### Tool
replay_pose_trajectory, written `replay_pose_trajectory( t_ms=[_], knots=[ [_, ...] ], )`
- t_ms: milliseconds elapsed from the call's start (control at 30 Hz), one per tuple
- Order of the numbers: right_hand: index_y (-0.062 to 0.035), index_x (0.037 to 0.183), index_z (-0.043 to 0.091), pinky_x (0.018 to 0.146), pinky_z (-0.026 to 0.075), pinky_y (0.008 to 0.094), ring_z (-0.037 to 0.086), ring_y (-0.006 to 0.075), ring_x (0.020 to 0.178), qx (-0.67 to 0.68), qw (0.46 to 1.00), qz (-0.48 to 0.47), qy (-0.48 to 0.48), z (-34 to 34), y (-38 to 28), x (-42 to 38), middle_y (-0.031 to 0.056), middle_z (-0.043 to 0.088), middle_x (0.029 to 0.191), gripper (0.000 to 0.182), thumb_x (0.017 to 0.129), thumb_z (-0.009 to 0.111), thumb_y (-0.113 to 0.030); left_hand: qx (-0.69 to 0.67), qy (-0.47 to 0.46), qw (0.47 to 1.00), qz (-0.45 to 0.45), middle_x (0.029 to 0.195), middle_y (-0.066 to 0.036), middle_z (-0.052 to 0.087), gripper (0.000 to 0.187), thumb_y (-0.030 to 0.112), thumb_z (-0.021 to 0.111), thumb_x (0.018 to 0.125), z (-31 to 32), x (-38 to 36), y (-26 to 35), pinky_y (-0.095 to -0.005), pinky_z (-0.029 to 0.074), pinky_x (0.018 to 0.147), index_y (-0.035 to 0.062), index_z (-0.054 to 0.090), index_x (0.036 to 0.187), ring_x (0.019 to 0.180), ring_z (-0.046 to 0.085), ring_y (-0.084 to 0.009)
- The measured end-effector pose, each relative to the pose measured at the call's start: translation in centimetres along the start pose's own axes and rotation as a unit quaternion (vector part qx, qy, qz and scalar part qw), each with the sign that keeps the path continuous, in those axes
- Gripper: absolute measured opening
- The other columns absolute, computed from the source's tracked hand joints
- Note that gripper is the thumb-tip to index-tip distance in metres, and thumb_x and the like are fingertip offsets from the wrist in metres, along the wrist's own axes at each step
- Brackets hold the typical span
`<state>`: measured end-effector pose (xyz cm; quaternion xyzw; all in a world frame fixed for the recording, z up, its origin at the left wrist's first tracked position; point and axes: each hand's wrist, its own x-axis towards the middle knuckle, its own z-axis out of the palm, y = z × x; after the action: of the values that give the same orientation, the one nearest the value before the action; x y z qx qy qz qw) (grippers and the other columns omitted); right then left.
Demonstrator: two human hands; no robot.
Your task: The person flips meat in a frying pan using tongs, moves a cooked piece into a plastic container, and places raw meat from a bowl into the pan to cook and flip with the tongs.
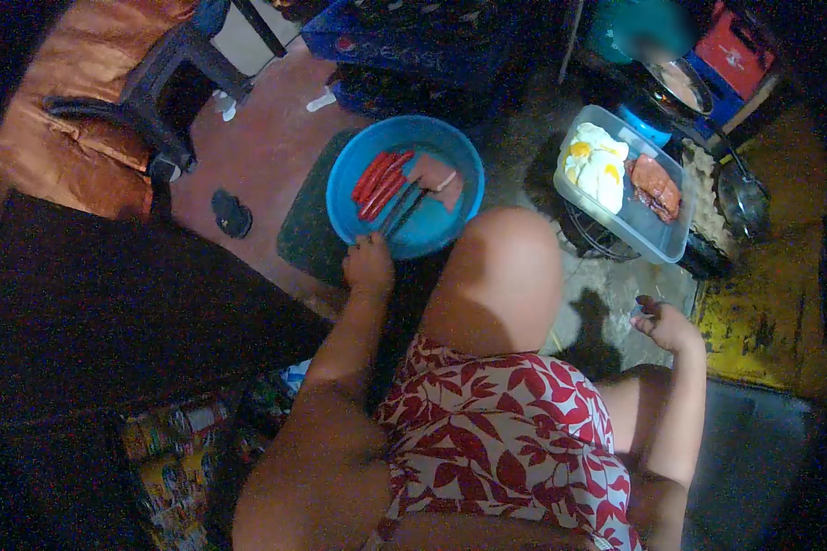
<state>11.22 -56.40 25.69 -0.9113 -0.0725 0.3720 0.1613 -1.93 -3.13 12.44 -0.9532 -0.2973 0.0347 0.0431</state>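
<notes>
My left hand (369, 262) is at the near left edge of a round blue basin (470, 174), its fingers curled over the rim. In the basin are several red sausages (379, 184), pink flat slices of meat (439, 178) and dark tongs (402, 213). The tongs' near end lies close to my left fingertips. My right hand (668, 326) hangs over the floor beside my knee, with its fingers loosely bent and apart; I see nothing held in it. Above it is a clear plastic container (636, 241) with fried eggs (597, 170) and browned reddish meat slices (656, 186).
A frying pan (682, 87) stands at the upper right, beside a red crate (737, 53). A round metal pan or lid (742, 197) is at the right. Blue crates (404, 41) are at the back. A dark stool (179, 69) and slipper (232, 214) are on the left.
</notes>
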Motion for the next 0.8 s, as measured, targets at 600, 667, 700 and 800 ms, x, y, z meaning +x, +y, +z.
replay_pose_trajectory(
  t_ms=[600, 667, 700, 800],
  knots=[
    [-0.0019, 0.138, 0.049, 0.103, 0.044, 0.0411, 0.057, 0.0367, 0.122, 0.012, 1.0, 0.005, 0.011, 0.5, 0.9, 0.2, 0.0221, 0.057, 0.133, 0.069, 0.087, 0.069, -0.044, 0.107, 0.038, 0.988, 0.104, 0.105, -0.005, 0.065, 0.022, 0.02, 0.049, 0.091, -2.4, 3.2, -2.7, -0.045, 0.055, 0.068, 0.0148, 0.062, 0.109, 0.089, 0.068, -0.0285],
    [-0.0019, 0.137, 0.05, 0.103, 0.045, 0.0411, 0.057, 0.0359, 0.122, 0.013, 1.0, -0.006, 0.012, 0.3, 0.6, -0.1, 0.0218, 0.057, 0.134, 0.068, 0.087, 0.069, -0.044, 0.114, 0.048, 0.987, 0.104, 0.104, -0.005, 0.065, 0.021, 0.021, 0.049, 0.092, -3.4, 3.5, -2.7, -0.0446, 0.055, 0.068, 0.0145, 0.062, 0.107, 0.088, 0.068, -0.0282],
    [-0.0019, 0.137, 0.05, 0.103, 0.045, 0.0411, 0.057, 0.0359, 0.122, 0.013, 1.0, -0.006, 0.013, 0.1, 0.0, -0.3, 0.0218, 0.057, 0.134, 0.068, 0.087, 0.069, -0.044, 0.118, 0.059, 0.985, 0.107, 0.103, -0.005, 0.065, 0.02, 0.021, 0.049, 0.093, -4.0, 3.5, -2.7, -0.0442, 0.056, 0.068, 0.0142, 0.062, 0.106, 0.087, 0.068, -0.0279],
    [0.0049, 0.14, 0.044, 0.096, 0.048, 0.037, 0.061, 0.0318, 0.115, 0.004, 1.0, 0.021, -0.004, -0.2, -1.0, -0.8, 0.0231, 0.058, 0.132, 0.068, 0.09, 0.07, -0.031, 0.121, 0.077, 0.983, 0.112, 0.102, -0.006, 0.066, 0.02, 0.021, 0.049, 0.093, -5.5, 3.6, -2.9, -0.044, 0.056, 0.068, 0.0142, 0.063, 0.105, 0.086, 0.068, -0.0279]
  ],
)
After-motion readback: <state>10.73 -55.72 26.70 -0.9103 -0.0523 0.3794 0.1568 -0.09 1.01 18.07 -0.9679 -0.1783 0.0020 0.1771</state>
